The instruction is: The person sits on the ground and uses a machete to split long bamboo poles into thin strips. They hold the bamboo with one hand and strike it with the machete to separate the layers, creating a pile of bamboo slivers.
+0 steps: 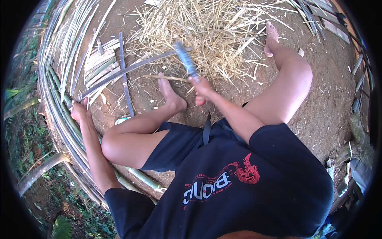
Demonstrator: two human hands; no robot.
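Note:
My left hand (80, 111) is closed round the near end of a long, narrow bamboo strip (127, 70), out by the left side. The strip slants up and to the right, across the ground toward a heap of shavings. In my right hand (202, 91), at the middle, is the handle of a knife (185, 59). Its broad blade is blurred and points away from me, crossing the strip near its far end. Whether blade and strip touch, I cannot tell. A thin pale sliver (165, 77) lies beside the right hand, over my left foot.
A large heap of pale shavings (199, 32) covers the ground ahead. Short split pieces (101, 65) lie in a row at left, beside a dark upright strip (126, 79). Long bamboo poles (65, 123) border the left side, with green plants beyond. My bare legs frame the working space.

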